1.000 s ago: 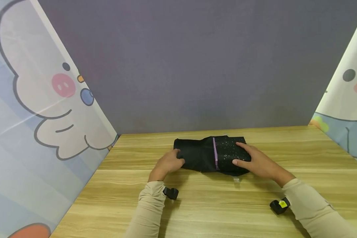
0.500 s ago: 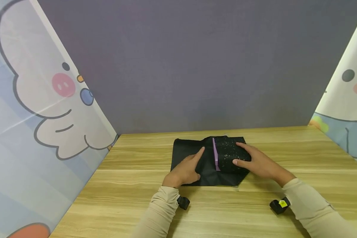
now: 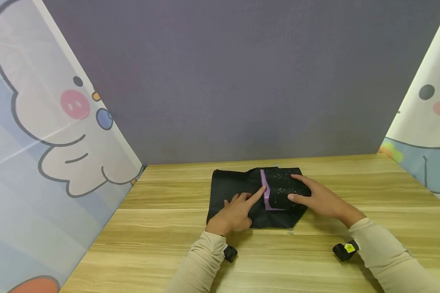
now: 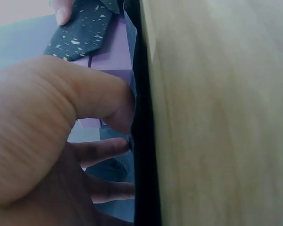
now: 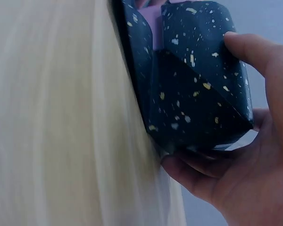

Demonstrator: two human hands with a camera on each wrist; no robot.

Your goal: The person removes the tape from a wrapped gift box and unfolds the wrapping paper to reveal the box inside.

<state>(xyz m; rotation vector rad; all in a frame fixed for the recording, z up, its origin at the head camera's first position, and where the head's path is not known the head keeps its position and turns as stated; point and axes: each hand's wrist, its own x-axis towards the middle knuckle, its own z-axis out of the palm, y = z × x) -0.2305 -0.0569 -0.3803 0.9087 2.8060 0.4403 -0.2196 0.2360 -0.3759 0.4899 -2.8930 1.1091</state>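
Note:
A purple box (image 3: 267, 199) lies on a sheet of black wrapping paper (image 3: 223, 187), whose white-speckled side (image 3: 287, 185) is folded over the box's top and right end. My right hand (image 3: 324, 201) holds that wrapped end, thumb and fingers spread around it. In the right wrist view the speckled paper (image 5: 193, 94) shows slanted folds at the end. My left hand (image 3: 232, 215) rests over the flat black part, its extended index fingertip at the box's exposed purple edge. The left wrist view shows the purple side (image 4: 115, 49) beyond the left hand's fingers.
Everything lies on a wooden table (image 3: 150, 244). A grey panel (image 3: 242, 81) rises behind the table's far edge. Cartoon-printed cloths (image 3: 40, 162) hang at both sides. Small bits of clear tape (image 3: 290, 232) show at the paper's front edge.
My left hand has moved right from the paper's left end to the purple edge. The paper's left part has opened flat towards me, and more purple shows. My right hand keeps its hold.

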